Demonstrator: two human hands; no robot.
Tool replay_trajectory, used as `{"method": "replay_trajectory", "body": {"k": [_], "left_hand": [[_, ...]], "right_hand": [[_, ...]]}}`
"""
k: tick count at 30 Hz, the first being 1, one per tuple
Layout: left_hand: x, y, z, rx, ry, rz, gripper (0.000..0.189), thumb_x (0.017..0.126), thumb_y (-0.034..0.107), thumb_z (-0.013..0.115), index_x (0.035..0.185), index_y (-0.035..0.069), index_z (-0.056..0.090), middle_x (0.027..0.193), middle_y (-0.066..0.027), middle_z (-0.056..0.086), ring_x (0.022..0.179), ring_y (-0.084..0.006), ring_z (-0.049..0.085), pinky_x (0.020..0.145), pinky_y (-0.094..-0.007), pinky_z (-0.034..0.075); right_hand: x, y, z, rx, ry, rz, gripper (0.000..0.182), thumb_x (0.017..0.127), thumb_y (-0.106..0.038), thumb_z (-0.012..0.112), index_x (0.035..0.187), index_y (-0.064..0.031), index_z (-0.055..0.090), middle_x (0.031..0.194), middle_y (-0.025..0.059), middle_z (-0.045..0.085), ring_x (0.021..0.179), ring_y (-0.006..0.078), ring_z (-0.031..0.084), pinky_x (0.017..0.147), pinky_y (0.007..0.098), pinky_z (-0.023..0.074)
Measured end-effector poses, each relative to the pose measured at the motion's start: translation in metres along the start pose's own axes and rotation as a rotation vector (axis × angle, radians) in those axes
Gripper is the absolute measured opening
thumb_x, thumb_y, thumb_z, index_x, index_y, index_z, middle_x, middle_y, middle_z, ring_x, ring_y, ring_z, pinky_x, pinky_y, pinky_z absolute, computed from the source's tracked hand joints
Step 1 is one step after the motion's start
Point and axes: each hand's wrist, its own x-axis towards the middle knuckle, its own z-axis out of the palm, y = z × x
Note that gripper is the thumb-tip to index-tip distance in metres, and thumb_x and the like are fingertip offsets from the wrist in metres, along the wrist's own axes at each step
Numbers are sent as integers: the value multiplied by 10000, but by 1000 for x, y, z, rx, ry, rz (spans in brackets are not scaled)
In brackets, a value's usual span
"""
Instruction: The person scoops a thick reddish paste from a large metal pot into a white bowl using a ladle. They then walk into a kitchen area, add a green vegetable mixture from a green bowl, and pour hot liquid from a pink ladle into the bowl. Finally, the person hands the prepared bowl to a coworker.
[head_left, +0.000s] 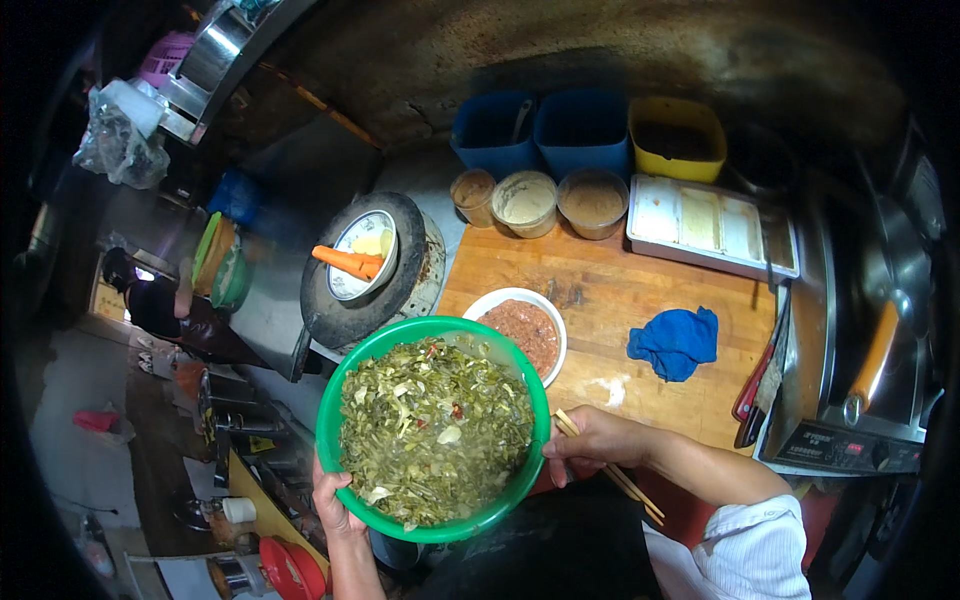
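Observation:
A green plastic basin (326, 420) full of chopped, pickled-looking leafy greens (439, 431) is held up in front of me. Bits of red and pale pieces show among the greens. My left hand (335, 499) grips the basin's rim at the lower left, thumb over the edge. On the right side, my right hand (592, 442) holds the rim too, with wooden chopsticks (637, 495) clasped in the same hand. Just beyond the basin, partly covered by it, a white bowl (559, 319) of minced meat (525, 330) stands on the wooden board (585, 285).
A blue cloth (675, 343) and red-handled knives (757, 390) lie rightward. Seasoning tubs (592, 204) and a compartment tray (705, 221) line the back. Left, a bowl (345, 281) with carrots (349, 262) sits on a round burner (322, 315). Another person (154, 304) stands far left.

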Motion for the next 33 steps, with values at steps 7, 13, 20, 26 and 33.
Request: {"method": "replay_trajectory", "body": {"k": [7, 13, 20, 26, 33], "left_hand": [[-1, 3, 7, 17, 14, 6, 686, 560, 53, 447, 1240, -28, 399, 1170, -151, 492, 1075, -282, 490, 960, -371, 391], [-3, 5, 13, 17, 28, 4, 684, 558, 46, 440, 1237, -25, 398, 1153, -146, 496, 1063, -283, 495, 956, -371, 395], [-3, 4, 10, 5, 45, -4, 677, 569, 44, 438, 1242, -20, 397, 1160, -142, 491, 1071, -279, 488, 955, -372, 393], [-6, 4, 11, 0, 61, -7, 667, 578, 42, 442, 1240, -19, 398, 1157, -145, 490, 1067, -280, 489, 949, -373, 394], [-6, 2, 6, 2, 65, -5, 672, 577, 40, 442, 1244, -26, 392, 1158, -148, 490, 1072, -282, 488, 957, -377, 389]], "right_hand": [[-2, -4, -2, -10, -16, -1, 257, 903, -220, 512, 733, -37, 573, 682, 68, 626, 421, 35, 363, 374, 177, 269], [-2, -5, -5, -28, -35, -2, 271, 909, -241, 503, 739, -42, 570, 682, 61, 619, 436, 28, 360, 375, 174, 269], [-3, -4, -6, 10, -48, -29, 274, 909, -248, 505, 742, -41, 568, 683, 64, 617, 430, 28, 360, 373, 173, 269], [-3, -10, -4, -19, -29, -12, 264, 902, -238, 515, 746, -32, 574, 680, 70, 624, 426, 27, 368, 369, 174, 270], [-1, -11, -7, -11, -38, 2, 259, 899, -230, 518, 747, -30, 583, 673, 73, 628, 416, 29, 366, 364, 175, 268]]}}
